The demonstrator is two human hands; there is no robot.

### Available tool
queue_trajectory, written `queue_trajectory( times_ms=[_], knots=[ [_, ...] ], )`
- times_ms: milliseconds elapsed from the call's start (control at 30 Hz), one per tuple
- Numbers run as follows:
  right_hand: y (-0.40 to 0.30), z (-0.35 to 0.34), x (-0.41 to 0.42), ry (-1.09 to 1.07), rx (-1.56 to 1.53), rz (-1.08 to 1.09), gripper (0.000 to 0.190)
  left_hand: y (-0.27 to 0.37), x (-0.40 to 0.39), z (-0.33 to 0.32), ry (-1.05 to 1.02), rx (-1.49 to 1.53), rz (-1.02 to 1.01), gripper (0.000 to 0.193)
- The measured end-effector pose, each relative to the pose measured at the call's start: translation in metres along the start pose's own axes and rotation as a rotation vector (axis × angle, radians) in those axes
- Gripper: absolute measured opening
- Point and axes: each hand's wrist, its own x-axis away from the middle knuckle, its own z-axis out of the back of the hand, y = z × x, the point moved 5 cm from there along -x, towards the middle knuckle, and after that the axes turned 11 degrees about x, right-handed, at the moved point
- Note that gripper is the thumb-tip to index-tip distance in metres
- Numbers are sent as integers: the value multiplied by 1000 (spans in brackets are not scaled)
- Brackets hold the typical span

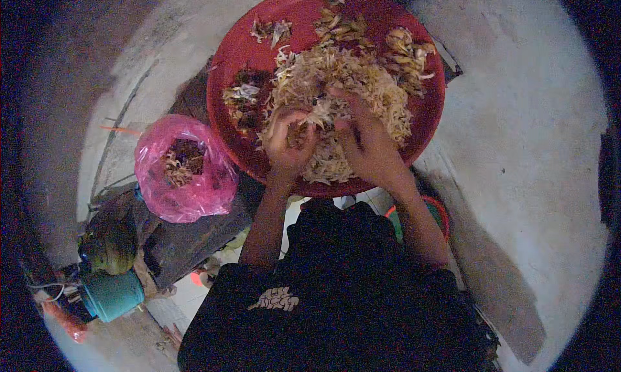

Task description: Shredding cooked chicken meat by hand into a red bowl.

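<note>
A large round red tray (232,42) lies before me, bearing a broad heap of pale shredded food (335,66) whose kind I cannot make out. Low over the heap, my left hand (287,144) is cupped, its fingers curled around some shreds. A pale tuft of shreds (321,114) shows between the two hands. My right hand (371,141) is bent in towards that tuft from the right; blur hides whether its fingertips grip anything. Small piles of larger, darker pieces sit around the heap: one at the left (241,100), another at the right (410,57).
Left of the tray stands an open pink plastic bag (204,197) with brownish scraps (182,166) inside. Further down on that side are a teal container (115,294) and a rounded greenish object (114,251). A green, red-rimmed container (439,217) is partly hidden below my right forearm.
</note>
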Motion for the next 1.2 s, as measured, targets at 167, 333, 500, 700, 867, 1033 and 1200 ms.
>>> queue_trajectory(
  times_ms=[167,333,500,700,867,1033,1200],
  knots=[
    [18,1,-3,-144,21,-265,39,-4,1,-3,-78,-10,-28,24],
    [17,-3,-1,-299,11,-295,38,-9,4,-7,-157,49,-97,26],
    [7,8,-5,-270,33,-297,44,-7,2,-5,-152,-28,37,26],
    [9,12,-3,-156,37,-370,47,2,2,-4,31,53,119,25],
    [8,17,-12,-410,88,-210,48,7,-3,-4,-15,60,87,23],
    [7,3,-2,-217,63,-319,47,-2,1,-4,-30,31,162,24],
    [8,3,-6,-324,-34,-497,43,2,-4,-3,-61,36,74,25]
  ],
)
